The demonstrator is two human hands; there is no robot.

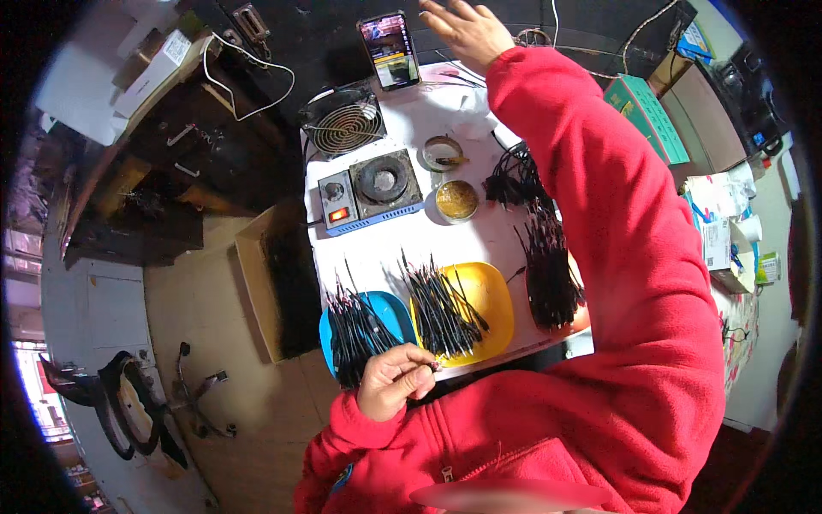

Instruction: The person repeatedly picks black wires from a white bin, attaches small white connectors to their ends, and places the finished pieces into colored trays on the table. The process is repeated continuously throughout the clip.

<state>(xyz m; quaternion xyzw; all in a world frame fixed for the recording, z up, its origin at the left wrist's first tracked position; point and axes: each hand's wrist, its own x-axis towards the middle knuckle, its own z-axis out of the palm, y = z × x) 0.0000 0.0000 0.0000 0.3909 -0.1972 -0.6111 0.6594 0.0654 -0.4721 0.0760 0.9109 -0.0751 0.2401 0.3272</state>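
Note:
My left hand (394, 381) is closed in a pinch just in front of the trays. Something tiny shows at its fingertips, too small to make out. A blue tray (396, 308) and a yellow tray (498, 313) stand beyond it, each with a bundle of short black cables (445, 317). My right hand (469, 32) reaches far forward, fingers stretched apart and holding nothing. To its left a phone (390, 51) stands upright with its screen lit. More black cables (548, 274) lie on a reddish tray (582, 319), partly behind my right sleeve.
On the white table (360, 261) stand a blue-based heating pot (384, 180) with a lit switch, a fan (342, 128), a glass dish (441, 154) and a round tin of amber stuff (457, 200). A cardboard box (257, 283) sits left; a green box (646, 120) is at right.

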